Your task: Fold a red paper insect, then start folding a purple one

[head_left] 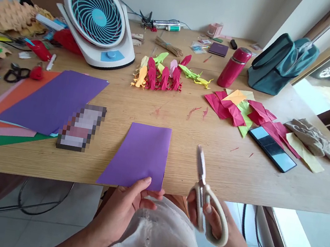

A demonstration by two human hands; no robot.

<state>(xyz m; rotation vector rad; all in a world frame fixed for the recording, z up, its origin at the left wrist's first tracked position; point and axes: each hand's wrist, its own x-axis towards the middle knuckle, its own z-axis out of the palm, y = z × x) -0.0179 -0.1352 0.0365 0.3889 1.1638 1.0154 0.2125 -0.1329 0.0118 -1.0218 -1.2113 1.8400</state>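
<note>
A folded-looking sheet of purple paper [141,153] lies at the front edge of the wooden table. My left hand [131,202] pinches its lower right corner, thumb on top and fingers beneath. To the right, my right hand [209,215] grips a pair of scissors [202,176] by its white handles, fingers through the loops. The blades point away from me and look closed together. They are apart from the purple paper.
Coloured sheets [57,101] and a phone-like blurred object [82,128] lie left. Folded paper figures [160,74] stand behind. Cut paper pieces [234,105], a phone [273,149], a red flask [234,67] and a teal bag [276,66] are right; a fan [98,19] stands back left.
</note>
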